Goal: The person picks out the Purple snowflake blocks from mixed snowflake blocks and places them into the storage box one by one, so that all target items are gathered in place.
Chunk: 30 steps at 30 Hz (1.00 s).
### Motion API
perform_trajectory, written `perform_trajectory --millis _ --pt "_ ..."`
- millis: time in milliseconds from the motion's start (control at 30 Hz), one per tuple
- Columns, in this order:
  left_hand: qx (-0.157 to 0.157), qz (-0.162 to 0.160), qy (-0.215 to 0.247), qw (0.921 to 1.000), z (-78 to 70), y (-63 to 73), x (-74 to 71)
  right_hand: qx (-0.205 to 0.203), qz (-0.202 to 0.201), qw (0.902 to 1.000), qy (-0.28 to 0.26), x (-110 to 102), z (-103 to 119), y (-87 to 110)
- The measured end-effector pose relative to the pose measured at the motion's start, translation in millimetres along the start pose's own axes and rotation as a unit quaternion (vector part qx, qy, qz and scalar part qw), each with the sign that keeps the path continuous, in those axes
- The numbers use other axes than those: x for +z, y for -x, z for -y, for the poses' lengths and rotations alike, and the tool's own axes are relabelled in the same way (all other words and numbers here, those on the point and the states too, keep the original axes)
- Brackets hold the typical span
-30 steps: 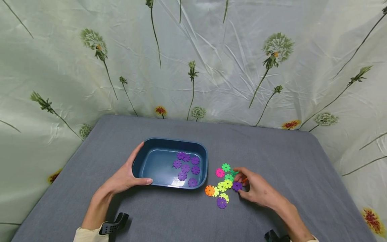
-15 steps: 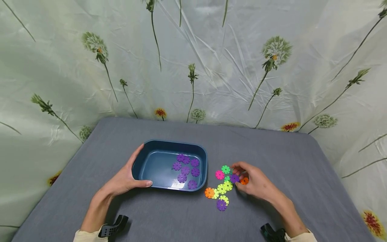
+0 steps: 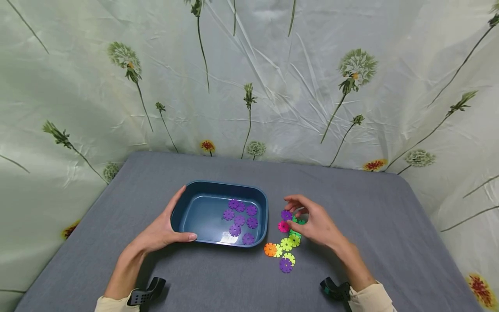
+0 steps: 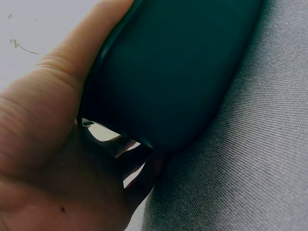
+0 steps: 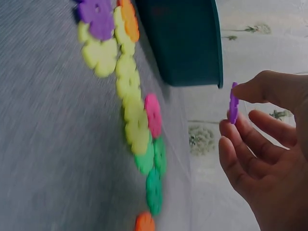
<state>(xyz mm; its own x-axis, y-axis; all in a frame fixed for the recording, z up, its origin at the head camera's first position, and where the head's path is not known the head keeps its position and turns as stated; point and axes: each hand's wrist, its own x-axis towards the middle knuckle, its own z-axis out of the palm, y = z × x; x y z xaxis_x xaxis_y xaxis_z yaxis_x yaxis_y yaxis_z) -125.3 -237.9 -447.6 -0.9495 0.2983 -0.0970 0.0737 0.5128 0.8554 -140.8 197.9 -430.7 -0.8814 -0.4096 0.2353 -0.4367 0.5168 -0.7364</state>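
Note:
My left hand (image 3: 157,232) grips the left end of a dark blue rectangular basin (image 3: 177,208), thumb over its near rim; in the left wrist view the fingers (image 4: 139,180) curl beneath the end wall. Several purple notched discs (image 3: 239,220) lie in the basin's right half. To the right of the basin, my right hand (image 3: 317,221) pinches one purple notched disc (image 5: 234,103) between thumb and fingers, raised off the table. Below it on the cloth lie a pink disc (image 3: 283,226), green discs (image 5: 154,190), yellow discs (image 3: 286,245), an orange disc (image 3: 270,249) and another purple disc (image 3: 286,265).
A grey cloth (image 3: 218,281) covers the table, and a pale curtain (image 3: 296,86) with dandelion prints hangs behind it. Another orange disc (image 5: 145,222) shows at the lower edge of the right wrist view. Black straps (image 3: 146,292) sit on both wrists.
My right hand has lifted the purple disc from the right side of the loose discs and carried it left and away from me, toward the basin. The left hand stays on the basin.

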Motion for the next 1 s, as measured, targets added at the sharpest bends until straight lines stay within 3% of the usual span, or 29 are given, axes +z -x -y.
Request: perform_trajectory --millis 400,1000 --pt "-0.006 0.002 0.0 1.0 -0.8 1.3 0.2 -0.015 -0.011 0.999 -0.042 16.5 18.2 -25.6" --pt "-0.018 -0.002 -0.004 0.9998 -1.3 -0.3 1.0 -0.022 -0.027 0.9979 -0.055 45.9 45.6 -53.7"
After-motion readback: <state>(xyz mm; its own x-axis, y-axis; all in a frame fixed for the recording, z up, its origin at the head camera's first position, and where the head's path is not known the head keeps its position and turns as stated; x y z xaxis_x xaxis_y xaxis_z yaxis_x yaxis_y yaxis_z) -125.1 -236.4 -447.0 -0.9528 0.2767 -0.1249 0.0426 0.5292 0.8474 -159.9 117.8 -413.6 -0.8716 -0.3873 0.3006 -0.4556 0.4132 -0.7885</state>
